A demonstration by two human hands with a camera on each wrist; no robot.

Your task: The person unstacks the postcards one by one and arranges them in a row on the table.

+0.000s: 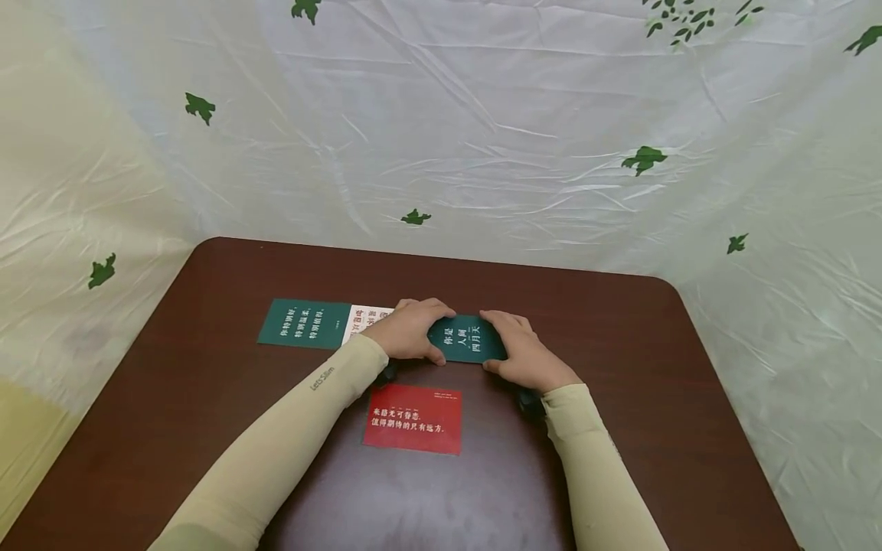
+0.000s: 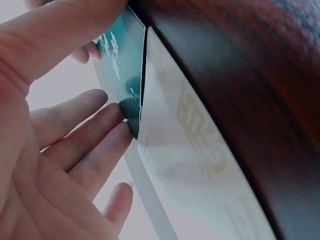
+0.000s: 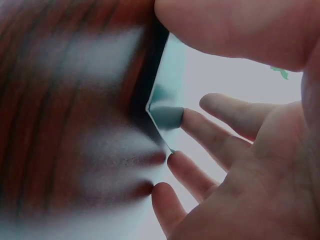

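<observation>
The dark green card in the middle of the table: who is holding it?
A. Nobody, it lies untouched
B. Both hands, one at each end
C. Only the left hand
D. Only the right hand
B: the head view shows the left hand and the right hand gripping opposite ends of the dark green card, while the red card lies untouched nearer the person.
</observation>
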